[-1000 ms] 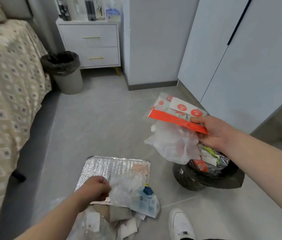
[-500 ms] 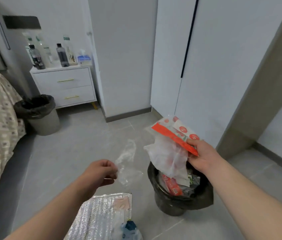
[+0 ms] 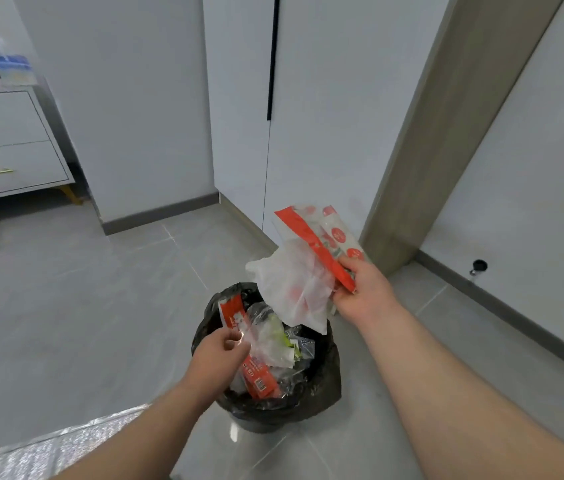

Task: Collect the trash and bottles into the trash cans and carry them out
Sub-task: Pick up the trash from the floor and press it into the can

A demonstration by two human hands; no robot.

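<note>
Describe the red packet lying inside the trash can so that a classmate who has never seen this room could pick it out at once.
Find the black-lined trash can on the grey tiled floor in front of the white wardrobe doors. Inside it, beside the left hand, lies a long red packet. Unlike the clear and white wrappers around it, it is solid red with white print and a barcode.

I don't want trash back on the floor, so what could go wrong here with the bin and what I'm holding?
1. The trash can already looks heaped to its rim with wrappers, so the clear plastic at the left hand could slide off onto the floor.
2. The right hand pinches the red-and-white packaging and a white bag together; the bag hangs loose past the rim and may drop outside.
</note>
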